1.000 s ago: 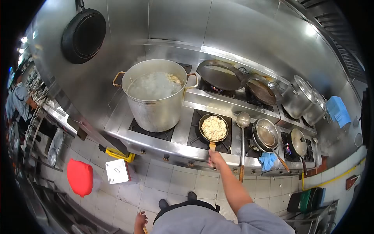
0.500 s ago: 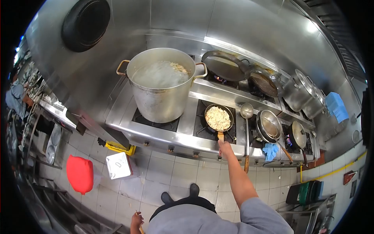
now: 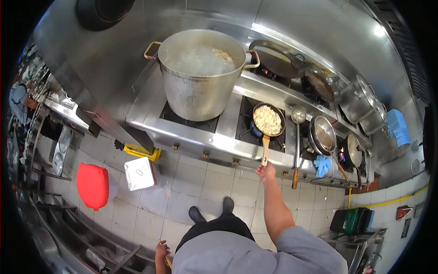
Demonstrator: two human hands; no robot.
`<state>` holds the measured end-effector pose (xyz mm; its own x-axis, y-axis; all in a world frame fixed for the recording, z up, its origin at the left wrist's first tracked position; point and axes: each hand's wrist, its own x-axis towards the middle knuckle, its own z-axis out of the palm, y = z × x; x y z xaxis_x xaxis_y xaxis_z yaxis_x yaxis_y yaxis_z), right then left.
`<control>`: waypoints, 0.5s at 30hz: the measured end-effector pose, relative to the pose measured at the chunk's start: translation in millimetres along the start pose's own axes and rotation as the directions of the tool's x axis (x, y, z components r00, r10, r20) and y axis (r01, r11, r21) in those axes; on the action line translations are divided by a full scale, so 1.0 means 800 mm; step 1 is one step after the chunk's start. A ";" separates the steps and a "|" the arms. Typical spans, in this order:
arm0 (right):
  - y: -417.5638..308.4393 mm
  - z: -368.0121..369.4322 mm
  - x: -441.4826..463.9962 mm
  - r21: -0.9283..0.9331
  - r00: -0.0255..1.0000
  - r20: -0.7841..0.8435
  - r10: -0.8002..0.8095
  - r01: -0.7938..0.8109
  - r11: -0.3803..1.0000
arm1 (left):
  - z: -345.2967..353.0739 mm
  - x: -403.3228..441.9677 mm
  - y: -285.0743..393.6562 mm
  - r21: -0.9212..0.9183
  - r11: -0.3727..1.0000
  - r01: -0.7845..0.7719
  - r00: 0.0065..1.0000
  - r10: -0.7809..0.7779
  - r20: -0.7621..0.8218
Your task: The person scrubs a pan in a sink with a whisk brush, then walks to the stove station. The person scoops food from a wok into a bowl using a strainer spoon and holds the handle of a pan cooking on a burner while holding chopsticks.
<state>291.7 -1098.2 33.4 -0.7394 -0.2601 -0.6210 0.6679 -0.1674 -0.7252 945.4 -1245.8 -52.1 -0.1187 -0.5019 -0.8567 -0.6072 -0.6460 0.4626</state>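
Note:
A small frying pan (image 3: 268, 120) filled with pale chopped food sits on a front burner, its wooden handle pointing toward me. My right hand (image 3: 266, 171) is at the lower end of that handle, fingers curled below it; whether they touch it is hard to tell. Low at my side, my left hand (image 3: 162, 250) is closed around a thin wooden stick (image 3: 169, 262), whose far end is out of view. Left of the pan stands a large steaming pot (image 3: 196, 91) of cloudy liquid. A long ladle (image 3: 298, 137) lies right of the pan.
Strainers (image 3: 323, 135), a blue cloth (image 3: 322, 165) and a lidded pan (image 3: 353, 150) are farther right. Large pans and pots stand on the back burners. A red-covered object (image 3: 92, 186) and white-lidded bin (image 3: 139, 173) stand on the floor. Another person (image 3: 19, 101) is at far left.
The view has tilted down and shifted, so the stove sits higher. My right hand has gone from wrapped around the pan's handle to its lower end, with more of the handle showing.

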 end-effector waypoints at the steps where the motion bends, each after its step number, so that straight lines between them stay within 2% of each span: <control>1: 0.030 -0.013 0.013 -0.005 1.000 -0.012 0.016 -0.016 1.000 | 0.001 -0.001 -0.011 0.007 1.000 0.019 1.000 -0.019 -0.002; 3: 0.088 -0.016 0.027 -0.305 0.966 0.093 0.241 -0.203 0.931 | 0.003 0.002 -0.033 -0.001 0.999 0.042 0.999 -0.042 0.033; 4: 0.100 0.000 0.014 -0.303 0.963 0.090 0.253 -0.216 0.928 | 0.004 -0.001 -0.038 -0.035 0.998 0.047 0.998 -0.045 0.053; 6: 0.112 0.034 -0.004 -0.600 0.975 0.067 0.214 -0.132 0.789 | 0.004 -0.013 -0.036 -0.049 0.997 0.055 0.998 -0.053 0.047; 7: 0.120 0.043 0.005 -0.597 0.974 0.067 0.218 -0.135 0.791 | 0.006 -0.020 -0.030 -0.070 0.996 0.057 0.997 -0.054 0.047; 9: 0.130 0.061 0.020 -0.630 0.993 -0.033 0.115 -0.110 0.769 | 0.005 -0.030 -0.020 -0.057 0.995 0.084 0.996 -0.083 0.027; 12: 0.130 0.082 0.033 -0.631 0.995 -0.059 0.075 -0.095 0.770 | 0.002 -0.039 -0.011 -0.024 0.997 0.073 0.997 -0.074 -0.021; 15: 0.134 0.091 0.056 -0.633 0.990 -0.054 0.127 -0.133 0.763 | -0.004 -0.037 -0.040 -0.056 0.996 0.072 0.996 -0.074 -0.040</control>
<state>336.2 -1196.6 -50.4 -0.6518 -0.2276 -0.7235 0.5538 0.5089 -0.6590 970.9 -1212.6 -40.8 -0.0420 -0.4754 -0.8788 -0.5689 -0.7117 0.4122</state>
